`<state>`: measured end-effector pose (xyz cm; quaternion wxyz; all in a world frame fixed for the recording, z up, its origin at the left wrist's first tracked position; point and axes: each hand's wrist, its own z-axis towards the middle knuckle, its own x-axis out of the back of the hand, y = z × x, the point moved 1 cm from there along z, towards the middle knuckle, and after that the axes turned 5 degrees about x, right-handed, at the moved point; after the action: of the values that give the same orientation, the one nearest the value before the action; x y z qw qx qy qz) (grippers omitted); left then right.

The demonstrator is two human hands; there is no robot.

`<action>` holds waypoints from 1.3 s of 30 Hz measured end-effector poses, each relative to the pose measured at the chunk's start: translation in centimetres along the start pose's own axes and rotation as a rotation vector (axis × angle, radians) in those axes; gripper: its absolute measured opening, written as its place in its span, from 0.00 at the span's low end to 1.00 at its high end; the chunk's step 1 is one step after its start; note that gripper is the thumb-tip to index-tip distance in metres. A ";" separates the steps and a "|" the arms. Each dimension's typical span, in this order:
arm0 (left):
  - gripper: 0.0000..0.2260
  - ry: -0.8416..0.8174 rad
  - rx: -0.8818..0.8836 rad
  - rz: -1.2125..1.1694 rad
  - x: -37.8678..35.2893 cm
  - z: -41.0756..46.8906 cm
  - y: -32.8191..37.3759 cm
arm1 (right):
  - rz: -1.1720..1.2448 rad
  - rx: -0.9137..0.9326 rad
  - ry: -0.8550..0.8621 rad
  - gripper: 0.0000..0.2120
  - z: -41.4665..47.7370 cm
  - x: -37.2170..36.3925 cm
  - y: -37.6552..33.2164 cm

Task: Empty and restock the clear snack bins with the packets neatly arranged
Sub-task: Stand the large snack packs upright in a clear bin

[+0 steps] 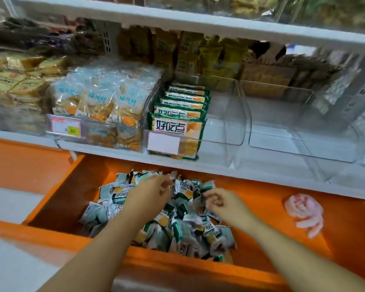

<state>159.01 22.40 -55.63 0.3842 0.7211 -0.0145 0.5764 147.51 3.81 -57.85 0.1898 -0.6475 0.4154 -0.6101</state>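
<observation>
A heap of green-and-white snack packets lies in the orange drawer below the shelf. My left hand reaches into the heap and pinches a packet at its fingertips. My right hand hovers over the heap with fingers curled; what it holds is blurred. On the shelf above, a clear bin holds one neat row of green packets along its left side. To its right stands a clear bin with nothing in it.
A clear bin of blue-labelled biscuit bags with a price tag stands left of the green row. Yellow packets fill the far left. A crumpled pink plastic bag lies in the drawer's right part. More snacks stand behind.
</observation>
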 end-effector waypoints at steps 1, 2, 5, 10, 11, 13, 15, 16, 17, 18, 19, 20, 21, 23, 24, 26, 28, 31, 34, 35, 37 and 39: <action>0.12 -0.047 0.023 0.048 -0.6 0.1 -0.7 | 0.001 -0.045 -0.057 0.15 0.2 -0.8 0.9; 0.13 -0.084 0.044 0.085 -1.2 0.3 -1.4 | -0.001 -0.088 -0.123 0.19 0.5 -1.7 1.7; 0.18 -0.153 0.084 0.167 -2.8 1.5 -3.5 | -0.033 -0.145 -0.281 0.33 1.6 -4.3 3.5; 0.19 -0.181 0.073 0.165 -5.2 4.2 -6.0 | -0.099 -0.063 -0.278 0.38 4.1 -6.0 5.0; 0.19 -0.173 0.088 0.140 -5.6 4.8 -6.4 | -0.118 -0.022 -0.295 0.38 4.6 -6.1 5.0; 0.22 -0.225 0.129 0.145 -6.3 5.7 -7.1 | -0.146 0.023 -0.371 0.42 5.2 -6.5 5.1; 0.29 -0.382 0.145 0.217 -7.3 6.1 -7.5 | -0.182 0.011 -0.466 0.46 5.5 -7.4 5.2; 0.31 -0.454 0.141 0.253 -7.7 6.2 -7.6 | -0.199 0.006 -0.491 0.46 5.7 -7.9 5.4; 0.33 -0.503 0.138 0.267 -8.0 6.2 -7.6 | -0.208 0.008 -0.486 0.46 5.8 -8.2 5.5; 0.35 -0.536 0.143 0.266 -8.1 6.2 -7.5 | -0.207 0.020 -0.452 0.45 6.0 -8.3 5.5; 0.36 -0.561 0.147 0.261 -8.3 6.2 -7.4 | -0.211 0.037 -0.409 0.43 6.2 -8.4 5.6; 0.36 -0.585 0.146 0.267 -8.4 6.2 -7.2 | -0.218 0.048 -0.371 0.42 6.3 -8.4 5.7; 0.37 -0.607 0.141 0.287 -8.5 6.3 -7.0 | -0.223 0.048 -0.346 0.41 6.4 -8.4 5.8; 0.37 -0.625 0.127 0.312 -8.7 6.3 -6.8 | -0.237 0.035 -0.330 0.40 6.6 -8.6 6.0; 0.37 -0.622 0.123 0.306 -8.8 6.4 -6.7 | -0.246 0.033 -0.327 0.41 6.7 -8.7 6.1; 0.37 -0.597 0.120 0.258 -8.9 6.4 -6.8 | -0.241 0.048 -0.320 0.42 7.0 -8.9 6.1; 0.38 -0.587 0.114 0.196 -9.0 6.4 -6.9 | -0.181 0.056 -0.319 0.49 7.3 -9.0 6.2; 0.42 -0.630 0.101 0.134 -9.5 6.1 -6.7 | -0.071 0.047 -0.345 0.58 7.8 -8.9 6.4; 0.49 -0.746 0.104 0.126 -9.6 5.4 -5.8 | -0.084 0.085 -0.353 0.56 7.9 -8.8 6.7; 0.51 -0.779 0.107 0.153 -9.4 5.2 -5.6 | -0.088 0.092 -0.352 0.56 7.8 -8.7 6.7; 0.53 -0.833 0.126 0.200 -8.5 5.1 -5.6 | -0.111 0.091 -0.347 0.54 7.6 -8.7 7.0; 0.54 -0.867 0.136 0.251 -7.2 5.3 -6.0 | -0.148 0.111 -0.351 0.54 7.3 -8.9 7.2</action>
<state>163.73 20.60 -65.16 0.2216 0.9121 -0.2234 0.2628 153.03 4.53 -70.28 0.2495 -0.7611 0.2931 -0.5221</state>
